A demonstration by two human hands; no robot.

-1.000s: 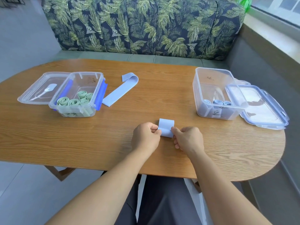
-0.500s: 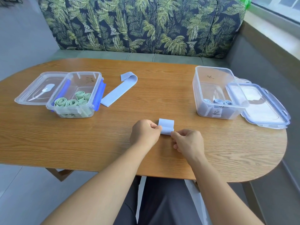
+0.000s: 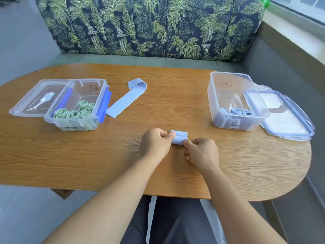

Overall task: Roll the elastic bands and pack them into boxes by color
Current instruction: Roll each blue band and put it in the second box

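Blue band [image 3: 179,136] is on the near middle of the table [image 3: 88,155], and you've got it pinched from both sides. Your left hand [image 3: 155,144] has thumb and curled fingers clamped on its left end, and your right hand [image 3: 202,152] nips the near right corner. It looks partly rolled up, with a short pale flap showing on the far side between your hands. Over on the far left is the left box [image 3: 75,81], clear with blue clips, holding green rolls [image 3: 73,112] stood on end in its near half. Its lid [image 3: 35,97] lies flat right against its left side. Just right of that box a second blue band [image 3: 126,99] lies unrolled, running near to far with its far end folded over. On the far right, the right box [image 3: 228,80] has a few blue rolls [image 3: 235,111] along its near wall. The right lid [image 3: 288,117] sits on its right side, edge overlapping the rim from this view.
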